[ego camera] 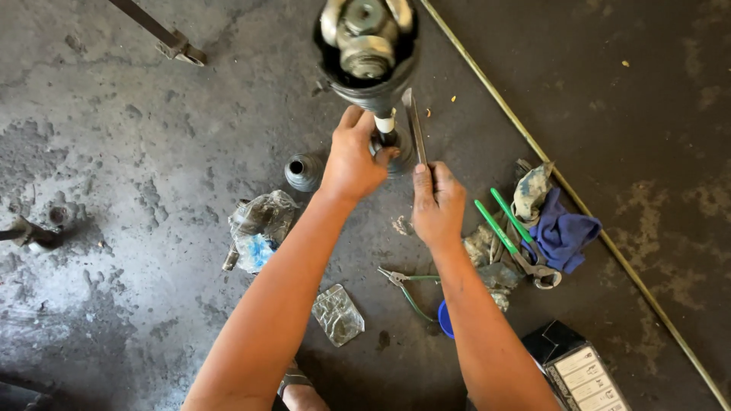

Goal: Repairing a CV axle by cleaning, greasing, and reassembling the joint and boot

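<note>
A drive axle shaft stands upright on the concrete floor, its greasy joint with a black rubber boot at the top, close to the camera. My left hand is wrapped around the shaft below a white band. My right hand grips a flat metal bar, whose tip points up beside the boot.
A black ribbed rubber boot lies left of the shaft. A crumpled plastic bag, a small foil packet, green-handled pliers, larger green-handled pliers, a blue rag, a blue lid and a black box lie around. A thin metal rod crosses the floor at right.
</note>
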